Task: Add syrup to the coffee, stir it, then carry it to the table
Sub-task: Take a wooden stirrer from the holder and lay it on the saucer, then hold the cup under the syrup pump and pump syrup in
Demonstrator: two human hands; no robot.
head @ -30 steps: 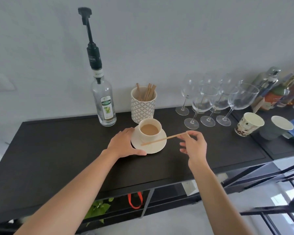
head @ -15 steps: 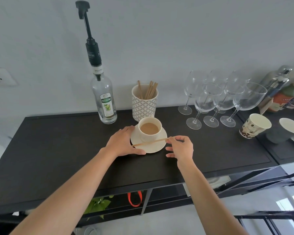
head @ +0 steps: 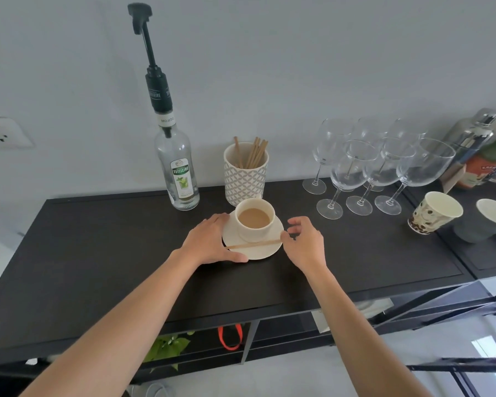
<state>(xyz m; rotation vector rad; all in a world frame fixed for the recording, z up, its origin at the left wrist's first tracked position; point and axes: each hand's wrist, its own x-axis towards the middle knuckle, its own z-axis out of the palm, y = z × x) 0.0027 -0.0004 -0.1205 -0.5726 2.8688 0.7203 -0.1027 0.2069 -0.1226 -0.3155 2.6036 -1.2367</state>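
A cream cup of milky coffee (head: 253, 218) stands on a cream saucer (head: 271, 247) on the dark sideboard (head: 98, 253). A wooden stir stick (head: 252, 245) lies flat across the front of the saucer. My left hand (head: 209, 242) grips the saucer's left rim, thumb along its front edge. My right hand (head: 305, 243) is at the saucer's right rim with fingers apart; its thumb tip is at the stick's right end. The clear syrup bottle (head: 181, 173) with a tall black pump stands behind, to the left.
A patterned holder of wooden sticks (head: 245, 176) stands just behind the cup. Several wine glasses (head: 367, 170) crowd the back right, with two paper cups (head: 434, 212) and bottles (head: 476, 150) further right. A wall socket (head: 0, 136) is at far left.
My right hand brought the stick down from beside the cup and laid it across the saucer, then opened its fingers. My left hand stayed on the saucer's rim.
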